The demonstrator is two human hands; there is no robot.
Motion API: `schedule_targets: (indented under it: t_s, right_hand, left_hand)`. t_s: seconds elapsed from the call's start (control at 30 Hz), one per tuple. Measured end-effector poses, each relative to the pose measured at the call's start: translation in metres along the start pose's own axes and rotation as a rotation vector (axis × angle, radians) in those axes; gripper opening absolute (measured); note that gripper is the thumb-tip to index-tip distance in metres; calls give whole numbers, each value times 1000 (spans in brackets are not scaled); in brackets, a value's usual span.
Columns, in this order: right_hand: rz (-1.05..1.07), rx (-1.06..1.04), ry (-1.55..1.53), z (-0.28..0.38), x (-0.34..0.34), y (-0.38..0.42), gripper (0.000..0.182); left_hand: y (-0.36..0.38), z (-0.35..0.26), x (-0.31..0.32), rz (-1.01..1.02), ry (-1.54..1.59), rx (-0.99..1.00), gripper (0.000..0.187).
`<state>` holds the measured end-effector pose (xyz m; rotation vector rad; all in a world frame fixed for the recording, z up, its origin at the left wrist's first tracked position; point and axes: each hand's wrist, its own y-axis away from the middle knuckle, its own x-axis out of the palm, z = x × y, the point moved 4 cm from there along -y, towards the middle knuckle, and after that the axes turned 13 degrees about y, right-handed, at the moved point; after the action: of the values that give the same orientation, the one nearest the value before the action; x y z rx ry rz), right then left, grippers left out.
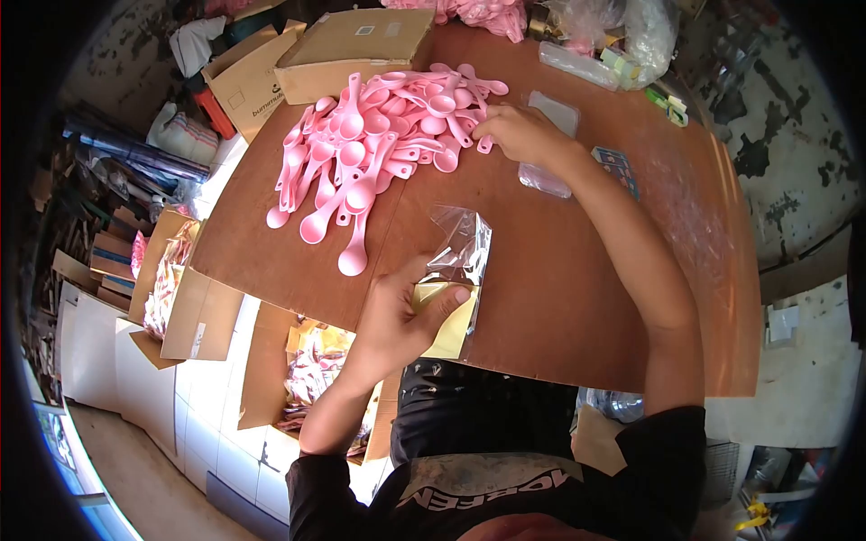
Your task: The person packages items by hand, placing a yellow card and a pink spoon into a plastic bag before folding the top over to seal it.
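My left hand [397,316] is closed around a clear plastic bag [466,243] with a yellow card [454,331] in it, near the table's front edge. The bag's upper end stands loose above my thumb. Farther off, my right hand [523,135] reaches to the right side of a heap of pink plastic spoons [361,194]. Its fingers are bent together on a pink spoon [485,144], whose handle end shows under the fingertips. The rest of that spoon is hard to separate from the heap.
Behind the heap stands a closed cardboard box [356,54]. Clear plastic sleeves [546,180] and a small printed packet [616,169] lie on the brown table [559,298]. Below its left edge, open cartons [262,379] hold filled packets. Plastic bags [649,41] sit at the back right.
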<state>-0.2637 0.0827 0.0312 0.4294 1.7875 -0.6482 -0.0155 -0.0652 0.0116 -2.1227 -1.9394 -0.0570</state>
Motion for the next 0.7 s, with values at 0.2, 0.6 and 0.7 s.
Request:
schedule_targets:
  t_s: [0.2,0.6,0.7]
  right_hand:
    - [37,-24,73,-11,-5,4,17]
    - [-823,315,-844,8,-114,145,25]
    - [-859,422,-980,29,-144,182,33]
  left_hand:
    - [-5,-1,5,32,-15,24,26]
    - [-18,10,42,105,-86,56,25]
    - [-22,15,60,145,-83,11,25]
